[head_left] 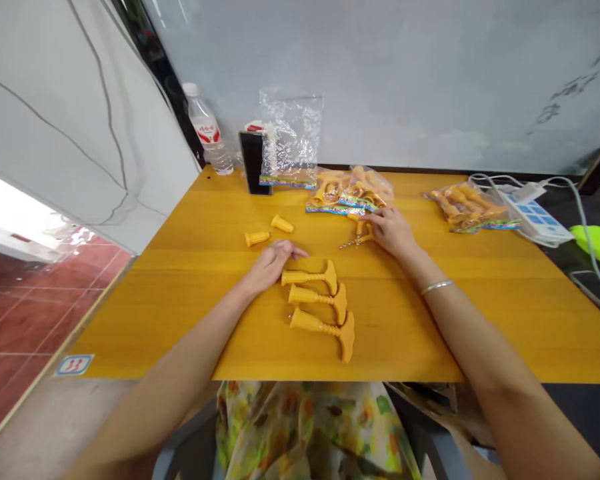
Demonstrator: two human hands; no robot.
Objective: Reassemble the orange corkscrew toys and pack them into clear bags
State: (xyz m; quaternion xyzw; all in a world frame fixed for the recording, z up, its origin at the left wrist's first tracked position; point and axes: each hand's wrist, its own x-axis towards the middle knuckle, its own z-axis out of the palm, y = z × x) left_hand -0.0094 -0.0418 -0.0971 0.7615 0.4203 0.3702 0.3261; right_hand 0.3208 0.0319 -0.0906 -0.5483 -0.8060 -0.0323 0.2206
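Observation:
My right hand (391, 230) has its fingers closed at the yellow handle of a corkscrew (356, 241). Two bare metal spirals show there, pointing left, and part of the handles is hidden by the fingers. My left hand (274, 260) rests on the table with its fingers stretched out, holding nothing. Just in front of it lie three yellow corkscrews with sleeves over their spirals: an upper one (307, 276), a middle one (320, 298) and a lower one (325, 327). Beyond the left hand are two loose yellow sleeves, one (257, 238) left of the other (283, 224).
Clear bags of yellow corkscrews (365, 190) lie at the back, and another bag (467, 205) sits to the right. A bottle (209, 133), a phone (253, 163) and an opened clear bag (293, 143) stand against the whiteboard. A power strip (537, 217) with cables is at right.

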